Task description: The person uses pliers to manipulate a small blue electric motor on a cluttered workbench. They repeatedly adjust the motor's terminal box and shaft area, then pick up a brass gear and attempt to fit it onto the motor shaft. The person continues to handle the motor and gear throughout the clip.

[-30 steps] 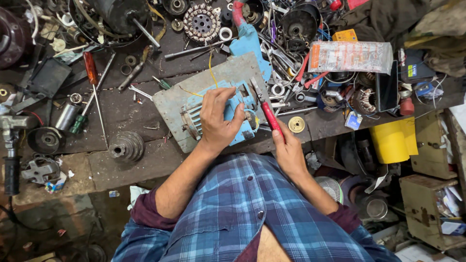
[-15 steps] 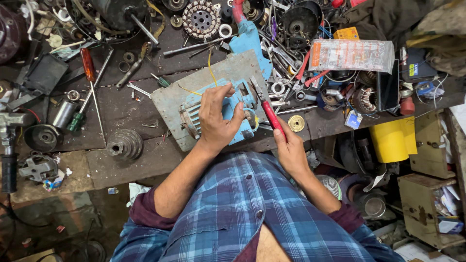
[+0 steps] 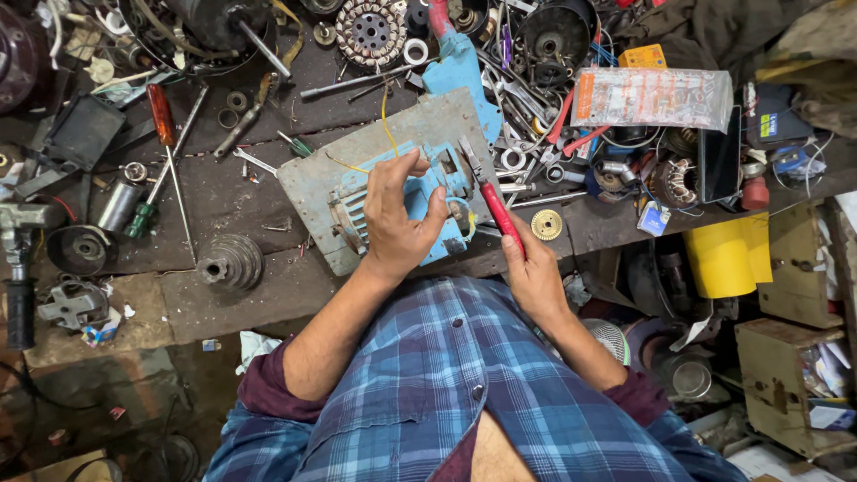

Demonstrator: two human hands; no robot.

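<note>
The left hand [image 3: 399, 214] grasps the small blue ribbed electric motor [image 3: 427, 198] on a grey metal plate [image 3: 312, 183]. Just right of it, the right hand [image 3: 533, 272] is clenched around red-handled pliers [image 3: 494, 201], tips touching the motor.

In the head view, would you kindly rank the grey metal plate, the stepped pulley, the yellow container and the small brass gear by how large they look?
1. grey metal plate
2. yellow container, lower than the bench, so unsure
3. stepped pulley
4. small brass gear
</note>
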